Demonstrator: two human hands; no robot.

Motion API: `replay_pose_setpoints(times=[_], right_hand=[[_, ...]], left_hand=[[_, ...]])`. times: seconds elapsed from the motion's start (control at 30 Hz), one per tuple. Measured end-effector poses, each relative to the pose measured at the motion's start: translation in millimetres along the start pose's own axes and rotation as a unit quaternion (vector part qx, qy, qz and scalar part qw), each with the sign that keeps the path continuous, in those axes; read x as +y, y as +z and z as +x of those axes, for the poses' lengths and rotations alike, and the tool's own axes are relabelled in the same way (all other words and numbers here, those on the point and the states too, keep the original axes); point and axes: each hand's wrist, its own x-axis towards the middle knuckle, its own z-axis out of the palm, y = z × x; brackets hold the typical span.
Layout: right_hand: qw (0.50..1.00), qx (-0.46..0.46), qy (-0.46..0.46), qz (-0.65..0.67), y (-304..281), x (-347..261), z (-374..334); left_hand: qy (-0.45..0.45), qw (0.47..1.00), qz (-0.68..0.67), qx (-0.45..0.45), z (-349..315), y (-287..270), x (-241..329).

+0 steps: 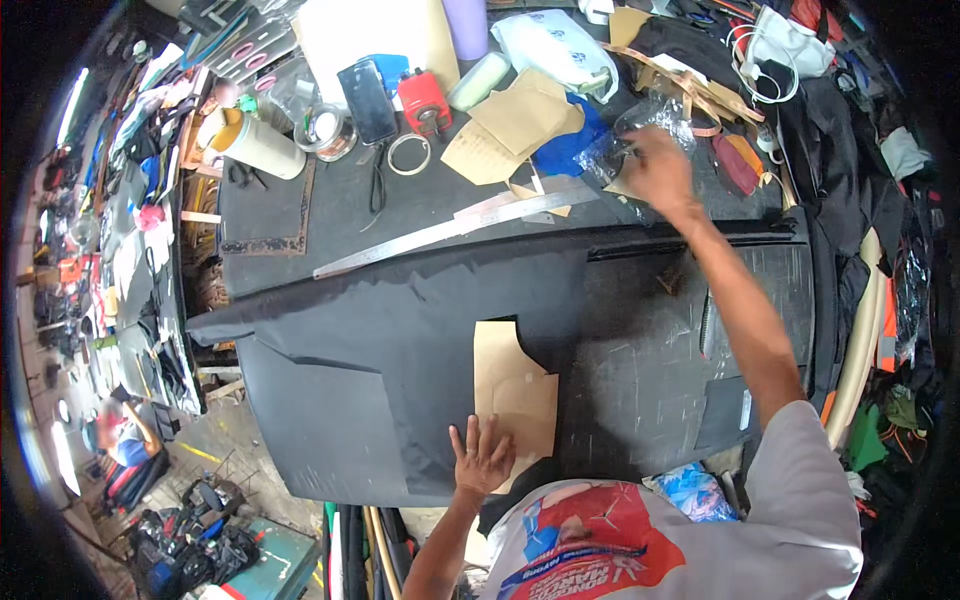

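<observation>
White shirt (700,535) fills lower right. Left hand (484,455), fingers spread, lies on the brown paper pattern (515,385) at centre, apparently a steadying step; right hand (655,175), upper right, grip unclear. Next move likely calls for keeping paper flat.

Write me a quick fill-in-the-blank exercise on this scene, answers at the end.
The ____ hand lies spread on the tan paper pattern.
Of the metal ruler, the ____ (left or right) end is nearer the other hand.
The cylinder at the picture's top edge is ____ in colour.
Missing words: left; right; purple.
</observation>
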Motion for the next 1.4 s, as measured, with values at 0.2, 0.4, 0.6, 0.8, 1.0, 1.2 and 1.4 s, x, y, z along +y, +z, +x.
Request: replay_pose_setpoints(times=[0.2,0.4,0.6,0.8,1.0,1.2,1.4], right_hand=[[0.954,-0.002,0.227,0.197,107,-66,35],[0.925,0.068,0.349,0.135,146,-88,58],[0.809,-0.038,0.443,0.385,108,-95,65],[0.745,0.045,0.386,0.542,-8,-118,-29],[0.674,0.009,0.402,0.62,-133,-169,-155],[0.665,-0.058,0.431,0.607,-163,-244,-267],[0.643,-0.034,0.472,0.602,-108,-334,-325]], left_hand=[[0.004,1.0,0.013,0.005,-4,6,-3],[0.013,1.0,0.006,0.007,1,3,-4],[0.007,1.0,-0.01,-0.02,0,3,-3],[-0.025,0.999,0.022,-0.032,36,-30,15],[-0.058,0.996,0.073,0.004,71,-44,5],[-0.128,0.882,-0.453,0.035,82,-99,-18],[-0.194,0.648,-0.733,-0.072,23,-155,-31]])
